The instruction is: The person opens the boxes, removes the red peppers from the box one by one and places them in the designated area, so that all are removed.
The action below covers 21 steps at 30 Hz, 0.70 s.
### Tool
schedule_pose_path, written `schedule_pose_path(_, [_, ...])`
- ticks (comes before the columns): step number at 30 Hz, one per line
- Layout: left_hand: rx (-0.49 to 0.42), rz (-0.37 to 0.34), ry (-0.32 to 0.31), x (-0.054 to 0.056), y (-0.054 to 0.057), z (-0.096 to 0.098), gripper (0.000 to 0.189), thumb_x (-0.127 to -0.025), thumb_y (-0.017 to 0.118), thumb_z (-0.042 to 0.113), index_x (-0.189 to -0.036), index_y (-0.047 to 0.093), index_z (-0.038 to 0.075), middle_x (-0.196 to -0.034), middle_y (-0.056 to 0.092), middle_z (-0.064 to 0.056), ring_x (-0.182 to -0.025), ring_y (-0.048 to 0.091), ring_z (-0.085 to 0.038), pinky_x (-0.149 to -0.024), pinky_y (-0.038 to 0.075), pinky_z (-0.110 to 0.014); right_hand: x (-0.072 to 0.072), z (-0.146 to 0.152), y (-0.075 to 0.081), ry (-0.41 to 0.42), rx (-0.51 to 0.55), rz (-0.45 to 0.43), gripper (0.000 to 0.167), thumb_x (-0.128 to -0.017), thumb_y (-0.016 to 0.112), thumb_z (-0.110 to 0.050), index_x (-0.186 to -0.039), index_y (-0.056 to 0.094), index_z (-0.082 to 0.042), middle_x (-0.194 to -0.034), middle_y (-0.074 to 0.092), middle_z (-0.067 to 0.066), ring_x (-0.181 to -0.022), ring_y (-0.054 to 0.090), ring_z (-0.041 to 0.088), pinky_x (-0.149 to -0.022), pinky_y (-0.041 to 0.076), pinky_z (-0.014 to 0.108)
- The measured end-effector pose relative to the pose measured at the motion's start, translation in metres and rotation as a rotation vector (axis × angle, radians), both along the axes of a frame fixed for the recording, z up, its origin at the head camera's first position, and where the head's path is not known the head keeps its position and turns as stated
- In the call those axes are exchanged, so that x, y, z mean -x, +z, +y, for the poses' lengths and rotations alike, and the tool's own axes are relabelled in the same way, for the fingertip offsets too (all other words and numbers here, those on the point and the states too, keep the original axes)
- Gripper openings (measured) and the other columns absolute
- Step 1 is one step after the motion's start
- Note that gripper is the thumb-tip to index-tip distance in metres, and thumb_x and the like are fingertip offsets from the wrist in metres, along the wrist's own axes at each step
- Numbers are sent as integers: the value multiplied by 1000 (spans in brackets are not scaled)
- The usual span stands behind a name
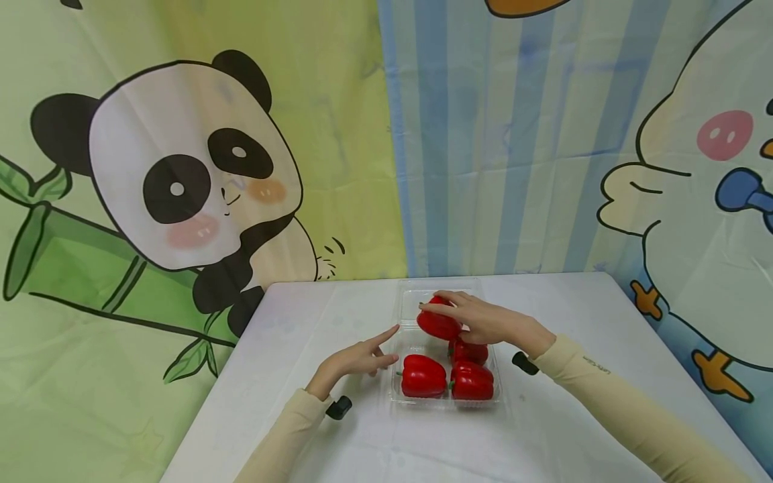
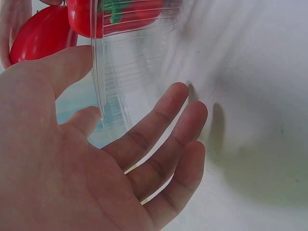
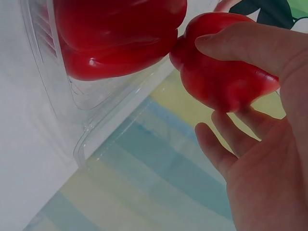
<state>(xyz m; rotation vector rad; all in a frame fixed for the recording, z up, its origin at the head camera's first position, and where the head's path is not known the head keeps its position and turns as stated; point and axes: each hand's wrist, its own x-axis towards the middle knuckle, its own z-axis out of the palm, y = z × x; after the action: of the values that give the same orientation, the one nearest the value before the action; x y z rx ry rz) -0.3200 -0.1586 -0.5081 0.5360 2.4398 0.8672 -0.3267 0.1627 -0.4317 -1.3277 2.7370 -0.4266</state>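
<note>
My right hand (image 1: 483, 318) grips a red bell pepper (image 1: 437, 322) between thumb and fingers, above the back left part of a clear plastic box (image 1: 417, 343). Three more red peppers lie in that box: one at front left (image 1: 423, 377), one at front right (image 1: 472, 381) and one behind it (image 1: 468, 351), partly covered by the right hand. Beside the box's left wall is my left hand (image 1: 356, 359), fingers spread and holding nothing. In the left wrist view its thumb and index finger are at the rim (image 2: 97, 72); whether they touch it I cannot tell.
The box's clear lid (image 1: 410, 298) lies folded back toward the table's far edge. Under everything is a white table (image 1: 326, 315). A cloth backdrop with a printed panda (image 1: 175, 134) and striped panels hangs behind it.
</note>
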Motion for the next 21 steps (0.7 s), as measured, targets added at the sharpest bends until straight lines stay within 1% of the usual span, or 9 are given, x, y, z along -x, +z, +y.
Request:
schedule_pose_path(5, [-2,4,-3,0,-1,0,75,-99,58,48,-161,19,35,-100,71,-3,-80,68,-24,-85,51,-46,0,5,1,0,0,12,98,-81,78,-3,-159,26,-31,-156,35,13,-138,40,33,-100,50,54])
schedule_pose_path(9, [-9,7,-8,1,-1,-1,75,-99,58,48,-162,18,33,-100,71,-3,-79,68,-24,-85,51,-45,1,9,1,4,10,27,96,-81,77,-1,-159,27,-28,-154,36,15,-138,39,34,-100,50,54])
schedule_pose_path(21, [-16,9,-22,1,0,-2,76,-99,58,47,-162,17,33,-101,71,-3,-79,68,-24,-85,50,-44,2,19,-1,-35,37,32,95,-79,80,-5,-157,31,-28,-151,38,15,-134,41,34,-96,53,51])
